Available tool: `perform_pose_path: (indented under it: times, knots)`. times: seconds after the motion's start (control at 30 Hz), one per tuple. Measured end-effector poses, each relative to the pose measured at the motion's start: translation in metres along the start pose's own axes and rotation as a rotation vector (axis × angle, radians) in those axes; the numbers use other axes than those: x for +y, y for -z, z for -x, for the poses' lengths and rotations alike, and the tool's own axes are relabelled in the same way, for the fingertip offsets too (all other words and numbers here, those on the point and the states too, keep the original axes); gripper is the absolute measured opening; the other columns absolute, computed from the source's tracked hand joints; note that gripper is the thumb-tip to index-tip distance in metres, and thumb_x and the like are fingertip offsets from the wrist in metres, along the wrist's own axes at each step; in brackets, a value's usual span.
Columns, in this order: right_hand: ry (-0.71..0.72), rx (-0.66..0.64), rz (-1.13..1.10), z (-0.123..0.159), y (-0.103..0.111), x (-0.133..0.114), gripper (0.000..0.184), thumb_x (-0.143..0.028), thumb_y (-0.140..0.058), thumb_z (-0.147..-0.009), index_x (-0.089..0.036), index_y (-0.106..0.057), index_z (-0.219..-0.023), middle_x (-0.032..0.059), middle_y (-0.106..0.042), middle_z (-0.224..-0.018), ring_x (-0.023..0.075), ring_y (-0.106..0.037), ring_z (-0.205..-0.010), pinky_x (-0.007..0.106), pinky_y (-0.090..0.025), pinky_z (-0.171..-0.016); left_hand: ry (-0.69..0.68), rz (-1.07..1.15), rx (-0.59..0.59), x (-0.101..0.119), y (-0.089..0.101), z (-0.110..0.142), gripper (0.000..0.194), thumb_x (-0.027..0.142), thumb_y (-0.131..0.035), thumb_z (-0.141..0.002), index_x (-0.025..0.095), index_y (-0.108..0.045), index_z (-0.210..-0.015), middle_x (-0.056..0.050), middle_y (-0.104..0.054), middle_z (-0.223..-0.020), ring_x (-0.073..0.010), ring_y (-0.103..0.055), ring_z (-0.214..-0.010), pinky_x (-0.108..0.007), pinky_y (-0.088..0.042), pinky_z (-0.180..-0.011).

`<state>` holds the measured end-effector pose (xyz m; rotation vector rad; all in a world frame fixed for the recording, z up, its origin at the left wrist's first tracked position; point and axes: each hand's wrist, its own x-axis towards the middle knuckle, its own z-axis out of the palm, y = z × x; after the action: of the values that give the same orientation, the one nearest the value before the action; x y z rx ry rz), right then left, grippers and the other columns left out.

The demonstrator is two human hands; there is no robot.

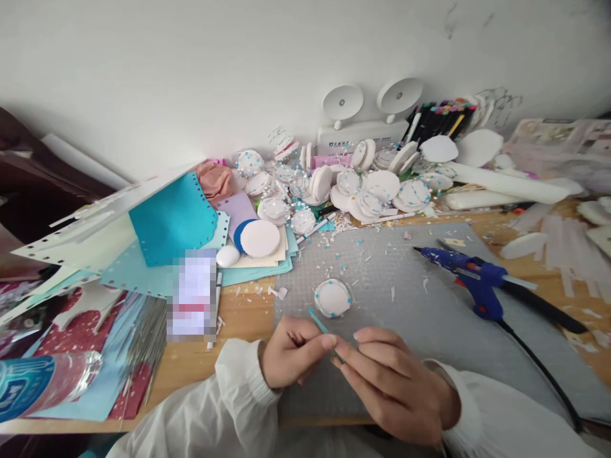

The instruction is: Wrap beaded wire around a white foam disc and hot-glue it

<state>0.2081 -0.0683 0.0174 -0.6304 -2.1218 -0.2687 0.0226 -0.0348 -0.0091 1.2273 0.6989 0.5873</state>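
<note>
My left hand (290, 351) and my right hand (394, 381) meet at the near edge of a grey cutting mat (429, 331). Both pinch a thin teal strip (319, 322) that sticks up and to the left from between the fingertips. Just beyond the hands a white foam disc (333, 298) with teal dots round its rim lies on the mat. White sleeves cover both wrists.
A blue glue gun (470, 278) with a black cord lies on the mat's right side. A heap of white dotted discs (363, 184) sits against the wall. Teal and cream paper sheets (172, 219) are stacked at left, and a plastic bottle (42, 378) lies at the near left.
</note>
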Motion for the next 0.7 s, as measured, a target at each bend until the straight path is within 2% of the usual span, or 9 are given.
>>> perform_pose_path:
  times: [0.1,0.27,0.37,0.5,0.63,0.7]
  knots:
    - [0.009,-0.002,0.031,0.001,-0.003,-0.01,0.019,-0.002,-0.051,-0.085,-0.012,-0.065,-0.075,0.0096,-0.075,-0.079,0.0143,-0.066,-0.076,0.03,-0.059,-0.075,0.043,0.005,0.002,0.001,-0.002,0.001,0.066,0.063,-0.053,-0.081,0.017,-0.037,-0.037,0.005,-0.033,-0.027,-0.0017,-0.023,-0.024,-0.018,-0.014,-0.028]
    - [-0.008,-0.084,0.022,0.015,0.001,-0.019,0.016,-0.005,-0.05,-0.085,-0.007,-0.066,-0.084,0.0166,-0.073,-0.091,0.0189,-0.066,-0.084,0.034,-0.058,-0.076,0.062,0.082,-0.002,-0.002,-0.007,0.002,0.068,0.055,-0.055,-0.084,0.017,-0.035,-0.031,0.006,-0.027,-0.025,-0.0021,-0.021,-0.026,-0.022,-0.013,-0.033]
    - [-0.059,-0.115,0.008,0.026,-0.001,-0.024,0.013,-0.005,-0.055,-0.082,-0.006,-0.065,-0.091,0.0172,-0.072,-0.097,0.0205,-0.065,-0.089,0.037,-0.057,-0.079,0.079,0.093,0.015,-0.006,-0.008,0.003,0.067,0.052,-0.056,-0.084,0.017,-0.036,-0.03,0.005,-0.026,-0.024,-0.0027,-0.02,-0.026,-0.025,-0.012,-0.035]
    - [-0.163,-0.13,0.01,0.03,-0.004,-0.03,0.02,-0.005,-0.06,-0.076,-0.008,-0.063,-0.096,0.0147,-0.071,-0.106,0.0191,-0.063,-0.092,0.038,-0.055,-0.085,0.086,0.09,0.048,-0.007,-0.008,0.002,0.067,0.052,-0.057,-0.083,0.018,-0.036,-0.029,0.005,-0.026,-0.024,-0.0031,-0.02,-0.026,-0.026,-0.011,-0.035]
    - [-0.242,-0.213,-0.04,0.028,0.012,-0.029,0.024,-0.015,-0.058,-0.077,-0.014,-0.061,-0.101,0.011,-0.07,-0.108,0.0202,-0.062,-0.098,0.04,-0.052,-0.091,0.08,0.07,0.032,-0.005,-0.008,0.002,0.067,0.053,-0.057,-0.081,0.018,-0.036,-0.028,0.005,-0.026,-0.024,-0.0035,-0.021,-0.027,-0.024,-0.015,-0.036]
    - [-0.316,-0.168,-0.02,0.036,0.028,-0.024,0.024,-0.021,-0.056,-0.079,-0.017,-0.059,-0.103,0.0109,-0.071,-0.102,0.0222,-0.063,-0.098,0.041,-0.052,-0.087,0.075,0.069,0.057,-0.004,-0.008,0.002,0.067,0.056,-0.057,-0.08,0.019,-0.034,-0.028,0.005,-0.026,-0.023,-0.0041,-0.025,-0.028,-0.023,-0.024,-0.038]
